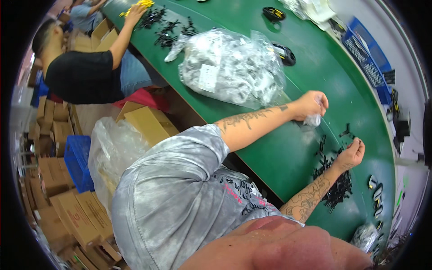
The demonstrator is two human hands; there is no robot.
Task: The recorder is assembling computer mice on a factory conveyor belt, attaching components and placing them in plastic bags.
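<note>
My left hand (315,104), its fingers curled, holds a small crumpled clear plastic bag (312,120) over the green table. What the bag contains, if anything, is hard to make out. To the right, the fingertips of my right hand (353,154) are pinched together at a small black forked plastic part (346,131), which sticks out beyond them. Beneath my right wrist and forearm lies a loose pile of similar black parts (332,191), partly hidden by the arm. One more black part (322,145) rests at the pile's near-left edge, between my hands.
A large clear bag of wrapped pieces (231,67) lies on the green table (270,157), left of my hands. Black-and-yellow items (284,55) and blue baskets (368,60) stand farther off. A co-worker (85,76) reaches over more black parts. Cartons (150,123) stand beside the table.
</note>
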